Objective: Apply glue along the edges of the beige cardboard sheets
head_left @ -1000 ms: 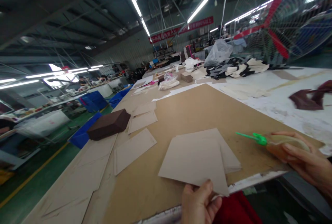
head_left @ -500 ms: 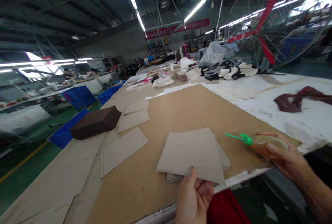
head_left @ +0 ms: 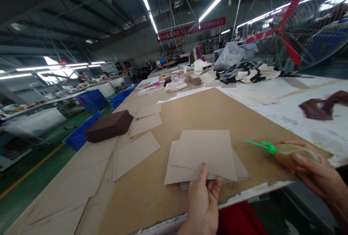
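Note:
My left hand [head_left: 203, 198] is at the near edge of a loose stack of beige cardboard pieces. Its thumb presses on the top cardboard piece [head_left: 205, 148], with the other fingers curled at or under the edge. Beneath it, more cardboard pieces [head_left: 171, 173] stick out at differing angles. On the right, my right hand [head_left: 312, 168] is wrapped around a clear squeeze bottle [head_left: 286, 155] of amber liquid, probably glue. The bottle lies tilted to its side, its thin green nozzle [head_left: 268, 147] pointing left above the brown board.
A large brown board [head_left: 195, 108] covers the tabletop. Single cardboard pieces [head_left: 137, 155] lie to the left, beside a dark brown stack [head_left: 108, 126]. Brown scraps [head_left: 317, 108] rest at the right, near a big fan [head_left: 285, 28]. Fabric and plastic bags [head_left: 230, 55] are piled farther back.
My left hand has shifted the top cardboard piece slightly away from me and turned it, exposing the piece below. My right hand still holds the bottle. The view has swung slightly left.

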Action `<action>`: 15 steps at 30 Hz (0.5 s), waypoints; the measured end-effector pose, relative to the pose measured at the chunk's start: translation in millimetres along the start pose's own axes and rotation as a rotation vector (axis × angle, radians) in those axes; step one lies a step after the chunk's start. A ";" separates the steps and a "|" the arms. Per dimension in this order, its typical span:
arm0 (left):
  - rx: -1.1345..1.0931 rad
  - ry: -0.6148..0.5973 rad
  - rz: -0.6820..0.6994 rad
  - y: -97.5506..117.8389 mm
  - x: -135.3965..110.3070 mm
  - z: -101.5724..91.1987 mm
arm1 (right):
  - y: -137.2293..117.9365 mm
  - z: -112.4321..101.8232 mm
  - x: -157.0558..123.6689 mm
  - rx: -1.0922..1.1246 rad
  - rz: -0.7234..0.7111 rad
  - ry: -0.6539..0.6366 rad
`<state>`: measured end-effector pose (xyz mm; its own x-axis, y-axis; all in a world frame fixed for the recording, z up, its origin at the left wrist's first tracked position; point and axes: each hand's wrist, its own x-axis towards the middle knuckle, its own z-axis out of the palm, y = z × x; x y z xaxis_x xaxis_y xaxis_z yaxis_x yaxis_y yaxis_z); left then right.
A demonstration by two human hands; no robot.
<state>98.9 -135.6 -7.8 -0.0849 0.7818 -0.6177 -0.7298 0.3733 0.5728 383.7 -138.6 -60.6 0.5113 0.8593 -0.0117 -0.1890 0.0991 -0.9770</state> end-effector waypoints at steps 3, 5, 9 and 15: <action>0.031 -0.102 -0.147 0.5 1.4 -2.1 | 4.3 -4.3 2.7 0.045 0.038 -0.028; 0.102 -0.195 -0.299 0.7 -1.9 -8.2 | 6.3 -6.5 3.8 0.054 0.048 -0.020; 0.411 -0.461 -0.513 9.9 -17.4 -21.2 | 12.1 -12.6 6.9 0.075 0.071 -0.016; 1.043 -0.330 0.483 61.2 0.4 -25.7 | 19.2 -18.5 11.3 -0.008 0.109 0.024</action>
<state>36.8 -125.2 13.1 0.0909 0.9864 -0.1372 0.2453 0.1113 0.9630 401.4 -136.4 -83.4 0.5083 0.8524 -0.1231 -0.2383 0.0018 -0.9712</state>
